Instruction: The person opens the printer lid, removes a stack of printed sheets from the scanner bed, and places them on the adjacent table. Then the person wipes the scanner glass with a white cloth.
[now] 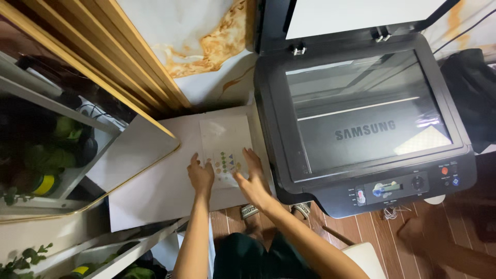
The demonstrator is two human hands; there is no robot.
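Both my hands lie flat on the white bench, one at each side of a laminated sheet (225, 146) printed with small coloured shapes. My left hand (200, 174) rests at the sheet's lower left corner, fingers spread and pointing away from me, so the palm presses down rather than closing around anything. My right hand (253, 178) sits on the lower right part of the sheet, near its right edge, fingers likewise stretched out. Neither grip is closed: both are open, with the right one bearing on the sheet and the left touching its corner, as far as I can tell from above.

The sheet lies lengthwise away from me, near the right edge of the bench, just beside the flatbed scanner-printer (361, 129). I judge that flat, open hands suit a thin glossy sheet like this: it is too flat to pinch off a smooth surface, so pressing and sliding from both sides keeps it square and unbent.

The machine's lid (356, 15) stands raised, leaving the glass plate (361, 111) bare and near my right hand. Its control panel (403, 187) faces me at the front edge. To the left, a gold-framed mirror (77, 150) leans close to the bench's left edge, well apart from the sheet.
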